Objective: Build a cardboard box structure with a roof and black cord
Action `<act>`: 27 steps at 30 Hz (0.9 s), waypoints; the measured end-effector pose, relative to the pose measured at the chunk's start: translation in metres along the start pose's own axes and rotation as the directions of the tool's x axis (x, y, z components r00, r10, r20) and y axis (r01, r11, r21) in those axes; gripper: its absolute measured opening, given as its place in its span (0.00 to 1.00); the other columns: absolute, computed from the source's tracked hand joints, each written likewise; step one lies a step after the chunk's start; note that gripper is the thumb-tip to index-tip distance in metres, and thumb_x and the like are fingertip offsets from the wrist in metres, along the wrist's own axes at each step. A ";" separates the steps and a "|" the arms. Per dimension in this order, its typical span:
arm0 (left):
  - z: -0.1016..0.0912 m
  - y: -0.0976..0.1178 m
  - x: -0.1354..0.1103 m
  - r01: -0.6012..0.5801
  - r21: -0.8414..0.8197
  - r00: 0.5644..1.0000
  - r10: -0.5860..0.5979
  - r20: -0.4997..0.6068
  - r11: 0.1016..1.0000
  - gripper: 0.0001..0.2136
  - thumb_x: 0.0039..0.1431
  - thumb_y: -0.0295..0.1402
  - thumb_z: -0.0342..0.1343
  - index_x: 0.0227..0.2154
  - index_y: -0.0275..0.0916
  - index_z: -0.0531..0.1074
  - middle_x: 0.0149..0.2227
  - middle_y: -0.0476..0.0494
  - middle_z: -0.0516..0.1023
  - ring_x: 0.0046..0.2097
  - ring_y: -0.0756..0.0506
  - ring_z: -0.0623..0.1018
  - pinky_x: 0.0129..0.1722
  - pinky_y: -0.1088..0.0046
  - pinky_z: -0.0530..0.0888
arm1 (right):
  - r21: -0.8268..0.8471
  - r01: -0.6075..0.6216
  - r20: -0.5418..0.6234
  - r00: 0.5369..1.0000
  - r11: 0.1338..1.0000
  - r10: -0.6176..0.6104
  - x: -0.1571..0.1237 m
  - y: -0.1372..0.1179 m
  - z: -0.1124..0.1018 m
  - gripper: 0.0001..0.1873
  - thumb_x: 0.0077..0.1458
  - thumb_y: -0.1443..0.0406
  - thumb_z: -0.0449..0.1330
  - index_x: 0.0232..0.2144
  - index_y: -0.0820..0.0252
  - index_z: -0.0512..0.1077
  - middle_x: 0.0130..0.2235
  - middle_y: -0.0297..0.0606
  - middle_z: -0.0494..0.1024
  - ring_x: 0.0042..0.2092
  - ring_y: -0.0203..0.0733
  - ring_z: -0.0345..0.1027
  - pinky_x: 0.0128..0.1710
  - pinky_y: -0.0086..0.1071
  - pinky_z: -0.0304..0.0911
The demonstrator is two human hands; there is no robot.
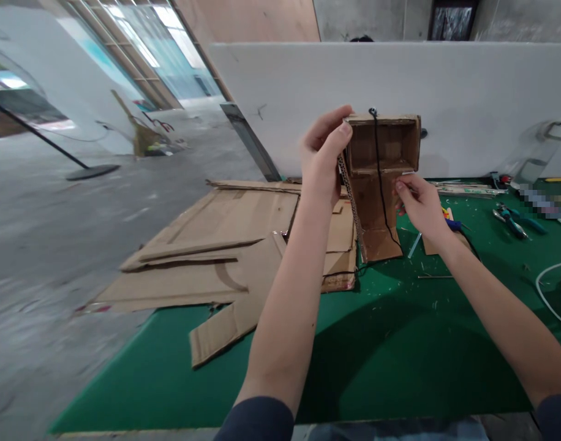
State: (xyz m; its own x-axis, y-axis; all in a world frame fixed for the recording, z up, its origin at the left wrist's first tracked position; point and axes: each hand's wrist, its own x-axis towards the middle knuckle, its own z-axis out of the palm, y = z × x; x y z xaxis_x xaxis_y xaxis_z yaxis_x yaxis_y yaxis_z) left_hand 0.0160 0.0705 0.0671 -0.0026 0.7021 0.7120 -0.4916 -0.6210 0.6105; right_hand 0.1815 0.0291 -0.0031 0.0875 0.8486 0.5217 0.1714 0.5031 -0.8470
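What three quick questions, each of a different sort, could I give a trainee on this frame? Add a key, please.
1. Multiple choice: what runs down the front of the cardboard box?
A) a metal chain
B) a black cord
C) a red ribbon

2. True or false: the left hand holds the cardboard box near its upper left corner.

3. Fill in the blank: seen from the head camera, the pliers lie on the green tabletop to the ____ of the cardboard box.

Key: 1. B; 2. True; 3. right.
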 end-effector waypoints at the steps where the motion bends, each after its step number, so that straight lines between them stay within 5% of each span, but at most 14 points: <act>1: -0.001 0.000 0.000 0.021 0.014 1.000 -0.021 -0.009 1.000 0.10 0.52 0.35 0.64 0.37 0.41 0.80 0.40 0.46 0.80 0.42 0.46 0.79 0.43 0.69 0.75 | 0.004 -0.006 -0.001 1.000 1.000 0.006 0.000 0.000 0.000 0.10 0.58 0.58 0.57 0.35 0.58 0.71 0.31 0.33 0.74 0.24 0.29 0.66 0.20 0.24 0.64; 9: -0.017 0.024 0.012 0.181 0.266 0.973 -0.211 0.089 0.947 0.07 0.48 0.29 0.65 0.32 0.42 0.77 0.36 0.45 0.80 0.45 0.40 0.79 0.43 0.67 0.76 | 0.076 -0.077 -0.008 0.997 0.994 0.078 0.004 -0.001 0.001 0.12 0.55 0.57 0.59 0.28 0.59 0.71 0.28 0.33 0.73 0.22 0.29 0.63 0.18 0.24 0.62; 18: -0.027 0.023 0.014 0.156 0.306 0.979 -0.189 0.081 0.939 0.10 0.48 0.35 0.67 0.34 0.44 0.75 0.31 0.46 0.77 0.40 0.41 0.79 0.35 0.68 0.73 | 0.091 -0.041 0.006 0.999 0.995 0.040 0.002 -0.002 0.005 0.13 0.56 0.54 0.59 0.32 0.58 0.72 0.26 0.31 0.72 0.20 0.28 0.62 0.18 0.24 0.62; 23: -0.025 0.023 0.014 0.040 0.360 0.974 -0.117 0.195 0.932 0.11 0.48 0.44 0.65 0.34 0.48 0.77 0.30 0.46 0.75 0.33 0.44 0.76 0.30 0.68 0.69 | 0.071 -0.058 -0.008 0.998 0.996 0.059 0.003 -0.002 0.005 0.12 0.56 0.55 0.59 0.31 0.58 0.72 0.27 0.32 0.72 0.20 0.28 0.61 0.18 0.25 0.61; 27: -0.022 0.025 0.015 0.060 0.332 0.961 -0.144 0.236 0.941 0.08 0.47 0.38 0.61 0.33 0.49 0.77 0.33 0.46 0.75 0.32 0.45 0.72 0.27 0.71 0.65 | 0.092 -0.068 -0.014 0.997 0.993 0.069 0.004 -0.003 0.005 0.13 0.55 0.54 0.60 0.30 0.58 0.70 0.26 0.32 0.71 0.20 0.28 0.61 0.19 0.25 0.61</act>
State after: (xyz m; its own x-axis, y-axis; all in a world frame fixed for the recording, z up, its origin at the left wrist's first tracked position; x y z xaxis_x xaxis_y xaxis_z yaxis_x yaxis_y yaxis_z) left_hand -0.0160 0.0732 0.0854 0.2737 0.6824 0.6778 -0.1736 -0.6581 0.7327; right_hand 0.1764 0.0321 0.0009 0.1129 0.8791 0.4631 0.0736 0.4574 -0.8862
